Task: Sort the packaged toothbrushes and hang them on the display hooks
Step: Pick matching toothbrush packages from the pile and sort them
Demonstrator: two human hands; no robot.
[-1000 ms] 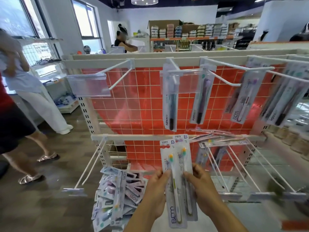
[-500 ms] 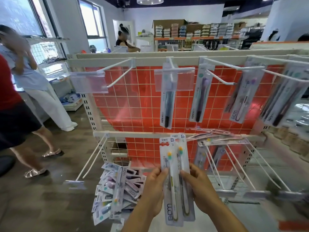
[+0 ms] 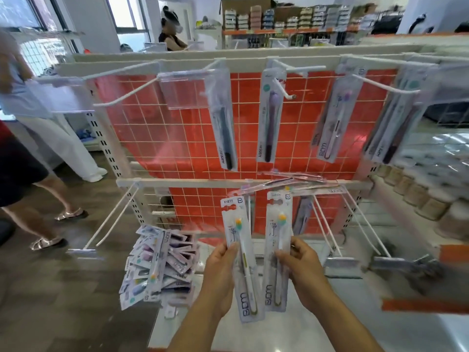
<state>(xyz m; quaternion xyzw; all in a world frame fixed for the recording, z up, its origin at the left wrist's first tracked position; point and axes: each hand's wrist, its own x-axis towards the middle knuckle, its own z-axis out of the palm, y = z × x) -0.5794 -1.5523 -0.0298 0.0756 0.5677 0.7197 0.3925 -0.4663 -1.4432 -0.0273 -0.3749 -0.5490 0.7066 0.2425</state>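
I see the white display rack [image 3: 243, 183] with its red grid backing filling the view, several packaged toothbrushes hanging from its upper hooks [image 3: 380, 83]. Low in front of it, both forearms reach forward. My left hand [image 3: 220, 269] pinches one BDM toothbrush pack [image 3: 244, 260] upright, my right hand [image 3: 303, 269] grips a second pack [image 3: 277, 252] just beside it, the two held apart.

bright daylight from windows; edges warped, motion-blurred throughout.
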